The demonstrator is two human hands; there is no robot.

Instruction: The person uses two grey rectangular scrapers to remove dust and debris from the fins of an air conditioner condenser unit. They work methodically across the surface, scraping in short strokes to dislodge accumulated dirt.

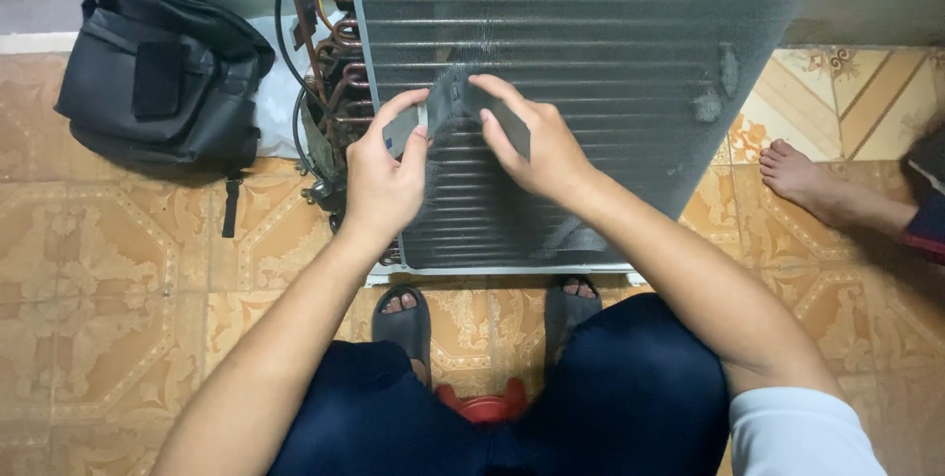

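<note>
Bag: a black backpack (162,72) lies on the patterned tan floor tiles (108,279) at the far left, beside the pale wall.
Pipes: copper tube bends and black cables (330,53) run down the left edge of the coil, between bag and fins.
Left hand: the left hand (384,176) is raised over the coil's left part, thumb and fingers pinching the left end of a flat grey strip (458,107); the grip is pressed together on it.
Strip: it spans from one hand to the other, held just above the fins near the coil's middle, bent upward in a peak between the hands.
Right hand: the right hand (536,146) holds the strip's right end, fingers curled over the top and pressed together on it.
Coil: a large dark finned condenser coil (610,53) lies tilted on the floor, with dusty grey patches toward its right side.
Near: the person's sandalled feet (404,314) rest at the coil's near edge.
Far right: another person's bare foot (802,176) rests on the tiles, just beside the coil's right edge.
</note>
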